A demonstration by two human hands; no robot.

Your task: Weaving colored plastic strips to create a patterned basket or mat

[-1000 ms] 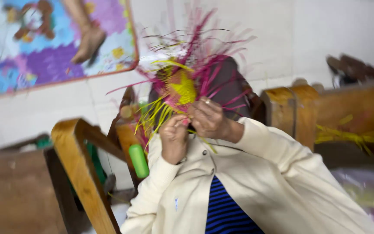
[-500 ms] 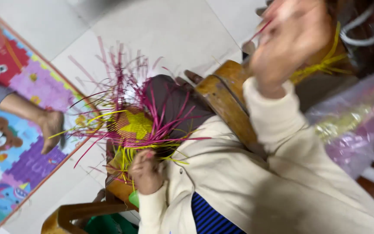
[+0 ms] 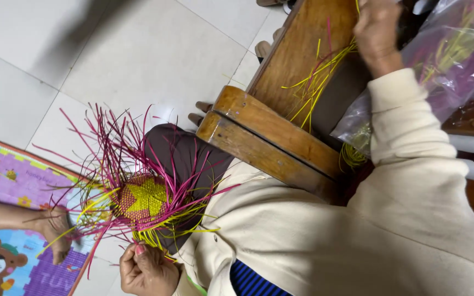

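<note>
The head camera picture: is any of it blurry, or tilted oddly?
Head view: tilted steeply; the pink and yellow woven straw piece and left hand are sharp; the right hand, reaching to loose yellow straws, is motion-blurred; soft even light, mild glare on the clear plastic bag.

Cream long-sleeved cardigan (image 3: 357, 235) (loosely creased) over a blue-striped top (image 3: 250, 282).

A single package shows: a crumpled, clear plastic bag (image 3: 456, 49) with a purplish sheen, holding yellow and green strands, lying just right of and below the raised right hand (image 3: 378, 27), its lower end beside the cream sleeve (image 3: 407, 126).
</note>
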